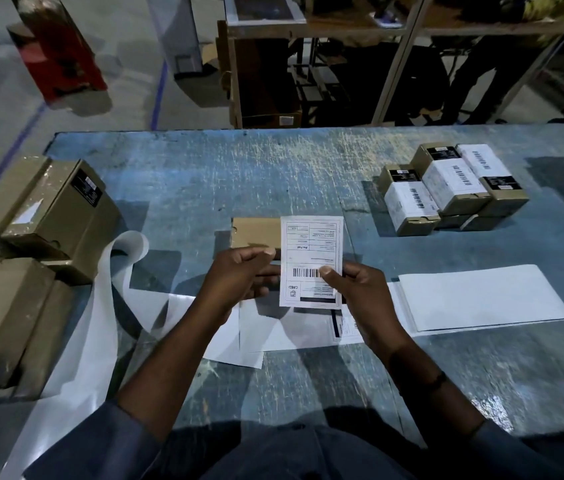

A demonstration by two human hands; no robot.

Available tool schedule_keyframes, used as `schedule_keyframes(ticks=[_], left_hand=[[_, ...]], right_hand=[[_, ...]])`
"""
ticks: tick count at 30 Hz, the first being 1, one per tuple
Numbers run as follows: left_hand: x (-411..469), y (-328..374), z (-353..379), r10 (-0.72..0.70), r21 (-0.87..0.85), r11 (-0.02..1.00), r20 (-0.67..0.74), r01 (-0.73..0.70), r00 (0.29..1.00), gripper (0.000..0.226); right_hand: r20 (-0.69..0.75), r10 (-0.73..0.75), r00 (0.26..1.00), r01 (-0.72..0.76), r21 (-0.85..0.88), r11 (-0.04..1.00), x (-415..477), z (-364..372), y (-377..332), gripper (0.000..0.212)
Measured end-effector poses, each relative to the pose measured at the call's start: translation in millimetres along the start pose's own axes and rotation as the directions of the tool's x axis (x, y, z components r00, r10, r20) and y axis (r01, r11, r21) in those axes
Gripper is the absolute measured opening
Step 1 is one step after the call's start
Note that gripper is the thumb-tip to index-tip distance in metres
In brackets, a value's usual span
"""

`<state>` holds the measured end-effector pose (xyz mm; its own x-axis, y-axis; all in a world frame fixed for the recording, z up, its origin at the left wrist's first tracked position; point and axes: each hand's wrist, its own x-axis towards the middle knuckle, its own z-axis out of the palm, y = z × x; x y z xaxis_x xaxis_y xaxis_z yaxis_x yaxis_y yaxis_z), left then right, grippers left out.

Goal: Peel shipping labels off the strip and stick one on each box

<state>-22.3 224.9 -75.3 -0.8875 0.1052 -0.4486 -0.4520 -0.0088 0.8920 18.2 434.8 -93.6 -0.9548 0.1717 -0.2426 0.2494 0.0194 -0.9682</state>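
Brown cardboard along the counter's (204, 174) left edge: unlabelled boxes (48, 209), well apart from the work. Just beside them, spent backing strip (114, 271) curling off the near-left corner.

Mid-counter, left hand (239, 275) curled, thumb above and fingers below, apparently gripping the near end of a small box (256, 232); exact hold partly hidden. Right hand (356, 292) pinching a peeled label (311, 261) at its near right side, thumb on the barcode, sheet held over the box's right part and overhanging it.

Toward the right edge, fresh label strip (481, 296) lying flat; beyond it, labelled boxes (447, 188) stacked near the far-right corner.

Likely trouble: landing askew or creased, from a one-sided pinch letting the free far edge sag and tack first; adhesive catching on fingers. Forearms converging from the near edge, wrists roughly level.
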Motion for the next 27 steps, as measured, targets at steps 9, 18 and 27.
schedule_keyframes(ticks=[9,18,27], left_hand=[[9.2,-0.6,-5.6,0.246,0.451,0.854,0.089,-0.259,0.965,0.009],[-1.3,29.3,8.8,0.286,0.538,0.746,0.276,-0.394,0.918,0.009],[32.0,-8.3,12.4,0.315,0.613,0.79,-0.371,-0.025,0.873,0.047]], right_hand=[[-0.101,-0.188,0.977,0.139,-0.365,0.92,8.1,-11.8,-4.9,0.06],[0.347,-0.407,0.845,0.53,-0.641,0.555,19.7,-24.0,-49.8,0.011],[-0.132,-0.279,0.951,0.263,-0.124,0.957,34.5,-51.5,-47.1,0.006]])
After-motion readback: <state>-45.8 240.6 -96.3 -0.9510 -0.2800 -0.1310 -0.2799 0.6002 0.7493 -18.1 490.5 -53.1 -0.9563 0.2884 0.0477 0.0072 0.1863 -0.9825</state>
